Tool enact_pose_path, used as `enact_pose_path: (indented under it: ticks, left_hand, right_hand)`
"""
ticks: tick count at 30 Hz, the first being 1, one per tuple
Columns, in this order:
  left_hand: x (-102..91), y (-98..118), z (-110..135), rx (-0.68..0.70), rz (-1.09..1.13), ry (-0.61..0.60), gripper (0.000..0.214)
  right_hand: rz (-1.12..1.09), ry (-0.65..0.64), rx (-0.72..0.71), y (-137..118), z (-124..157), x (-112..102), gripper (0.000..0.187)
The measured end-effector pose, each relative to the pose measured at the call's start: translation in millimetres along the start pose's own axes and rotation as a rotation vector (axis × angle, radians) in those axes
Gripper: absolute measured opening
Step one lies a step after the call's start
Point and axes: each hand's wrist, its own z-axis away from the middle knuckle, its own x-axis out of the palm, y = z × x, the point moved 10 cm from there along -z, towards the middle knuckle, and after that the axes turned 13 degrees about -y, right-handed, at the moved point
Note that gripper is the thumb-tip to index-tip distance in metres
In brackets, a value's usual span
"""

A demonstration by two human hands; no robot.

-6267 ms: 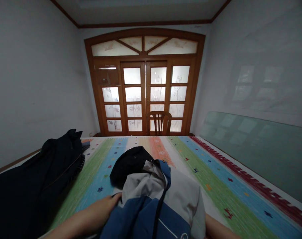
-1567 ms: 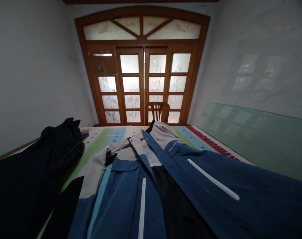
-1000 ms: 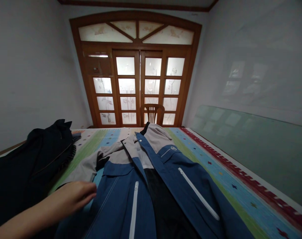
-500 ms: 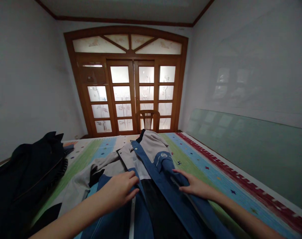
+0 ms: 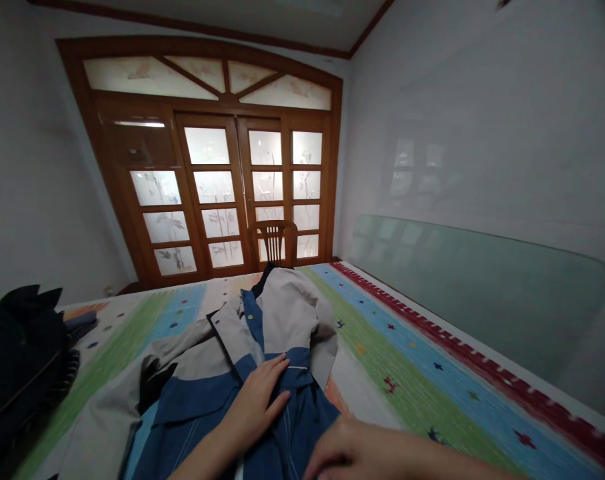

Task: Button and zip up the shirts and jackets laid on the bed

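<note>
My left hand [image 5: 255, 408] lies open and flat on one blue and gray jacket [image 5: 288, 313], which sits on the striped bed cover [image 5: 407, 393] with one half folded over. My right hand [image 5: 362, 457] is low by the jacket (too blurry to tell if it grips). Farther off are one dark coat [image 5: 22, 347], one glass sheet [image 5: 472, 293], one wood chair [image 5: 273, 243] and one glass door [image 5: 212, 187].

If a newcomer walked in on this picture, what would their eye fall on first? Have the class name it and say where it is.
The eye goes first to the tall arched wooden double doors with frosted glass panes at the far end of the room, a wooden chair before them. Nearer, a blue and grey jacket lies on a brightly striped bed cover, the left hand flat on it and the right hand at the bottom of the view. A long green-tinted glass panel stands along the right wall.
</note>
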Motion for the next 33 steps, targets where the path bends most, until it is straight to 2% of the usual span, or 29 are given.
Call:
enact_pose_path:
  ticks: [1,3,5,6,8,12,14,17,19,21,26,30,31,33]
  left_hand:
    - [2.1,-1.7,-0.9,0.003,0.015,0.021,0.044]
    - [4.1,-4.1,-1.8,0.010,0.034,0.062,0.043]
    - [5.2,-5.7,-1.4,0.023,0.042,0.092,0.042]
    - [5.6,-6.4,-0.8,0.030,0.045,0.105,0.042]
    - [5.4,-7.8,0.9,0.043,0.052,0.140,0.041]
    - [4.2,-9.4,4.1,0.062,0.058,0.205,0.039]
    - [3.4,-9.0,5.3,0.075,0.057,0.226,0.038]
    - [2.4,-7.0,6.9,0.099,0.055,0.246,0.037]
    - [1.5,-5.9,8.3,0.112,0.056,0.262,0.037]
    - [0.6,-5.8,10.3,0.112,0.062,0.290,0.036]
    - [1.0,-11.1,14.4,0.055,0.098,0.358,0.034]
    - [4.4,-16.0,13.6,0.003,0.111,0.360,0.036]
    - [5.1,-17.2,13.2,-0.006,0.115,0.359,0.036]
    - [6.5,-19.3,12.3,-0.021,0.122,0.350,0.038]
  right_hand:
    - [-0.039,0.107,0.092,13.2,8.6,-26.9,0.027]
    - [0.021,0.419,0.346,46.5,37.6,-83.8,0.027]
    - [0.084,0.649,0.564,77.7,67.8,-119.3,0.028]
    - [0.104,0.697,0.621,90.9,75.9,-127.2,0.031]
    - [0.128,0.707,0.685,114.1,79.7,-129.7,0.036]
    - [0.171,0.611,0.742,139.0,55.4,-113.0,0.049]
    - [0.194,0.587,0.723,137.2,35.7,-107.2,0.051]
    - [0.212,0.560,0.652,126.9,8.2,-105.0,0.036]
    - [0.213,0.543,0.637,123.5,-0.9,-106.9,0.031]
    - [0.233,0.550,0.652,122.2,0.1,-113.5,0.034]
    - [0.383,0.591,0.739,109.1,35.1,-151.9,0.026]
    - [0.615,0.614,0.811,76.6,78.4,-201.4,0.031]
    - [0.752,0.605,0.874,66.2,89.7,-214.7,0.032]
    - [0.886,0.616,0.955,49.3,112.1,-239.3,0.030]
